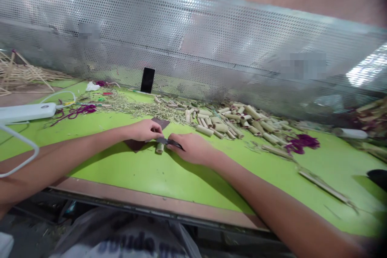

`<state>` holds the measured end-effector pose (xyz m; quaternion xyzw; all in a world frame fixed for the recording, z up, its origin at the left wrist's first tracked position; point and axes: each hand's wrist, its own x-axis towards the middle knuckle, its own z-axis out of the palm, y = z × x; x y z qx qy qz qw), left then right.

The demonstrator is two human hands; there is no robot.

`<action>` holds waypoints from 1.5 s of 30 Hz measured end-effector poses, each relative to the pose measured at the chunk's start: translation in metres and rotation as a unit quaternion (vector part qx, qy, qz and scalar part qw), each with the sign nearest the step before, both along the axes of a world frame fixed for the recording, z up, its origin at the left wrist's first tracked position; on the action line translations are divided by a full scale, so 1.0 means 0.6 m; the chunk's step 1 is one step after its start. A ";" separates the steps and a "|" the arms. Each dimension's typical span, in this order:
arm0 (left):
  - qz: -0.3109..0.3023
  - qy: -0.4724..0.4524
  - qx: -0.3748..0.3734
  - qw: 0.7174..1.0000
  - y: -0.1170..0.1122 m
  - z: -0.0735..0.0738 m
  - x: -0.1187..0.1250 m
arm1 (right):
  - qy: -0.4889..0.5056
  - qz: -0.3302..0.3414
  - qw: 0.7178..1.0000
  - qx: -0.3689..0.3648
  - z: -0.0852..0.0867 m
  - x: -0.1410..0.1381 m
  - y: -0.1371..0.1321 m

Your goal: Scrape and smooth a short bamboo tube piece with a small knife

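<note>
My left hand (142, 130) sits over a dark brown sheet (161, 123), possibly sandpaper, and its fingers curl down around a short bamboo tube (159, 148). The tube's upper part is hidden by my fingers and the blade. My right hand (189, 148) grips a small dark-bladed knife (167, 142), whose blade lies across the top of the tube. The knife's handle is hidden inside my fist. Both hands are close together above the green tabletop (121, 173).
A large pile of cut bamboo tubes (223, 121) and fine bamboo shavings (145, 109) lie ahead. Purple yarn (302, 144), a white power strip (27, 113) and a black phone (147, 80) are nearby. A perforated metal panel (181, 44) stands behind the table.
</note>
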<state>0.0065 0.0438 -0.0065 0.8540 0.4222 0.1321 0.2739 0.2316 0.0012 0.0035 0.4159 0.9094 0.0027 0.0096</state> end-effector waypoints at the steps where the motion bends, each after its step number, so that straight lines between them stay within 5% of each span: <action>1: -0.001 0.000 -0.007 1.000 -0.001 0.002 -0.002 | -0.008 0.001 1.000 0.005 0.001 -0.001 -0.001; 12: -0.015 0.000 -0.037 0.999 -0.011 0.012 -0.024 | -0.018 0.041 0.999 0.004 0.008 0.003 -0.005; 16: -0.090 -0.006 -0.058 0.994 -0.019 0.022 -0.039 | -0.009 0.030 0.999 -0.006 0.006 0.003 -0.005; 25: -0.140 -0.011 0.024 0.990 -0.031 0.003 -0.037 | 0.063 0.031 0.996 -0.050 0.002 0.016 0.001; 31: -0.087 -0.051 -0.105 0.989 -0.032 0.024 -0.055 | 0.166 0.015 0.981 -0.097 0.008 0.044 0.027; 37: -0.054 -0.057 -0.261 0.962 0.003 0.032 -0.059 | 0.105 0.023 0.988 -0.113 0.009 0.054 0.038; 45: -0.091 -0.012 -0.247 0.965 0.017 0.036 -0.048 | 0.057 0.082 0.983 -0.156 0.007 0.046 0.027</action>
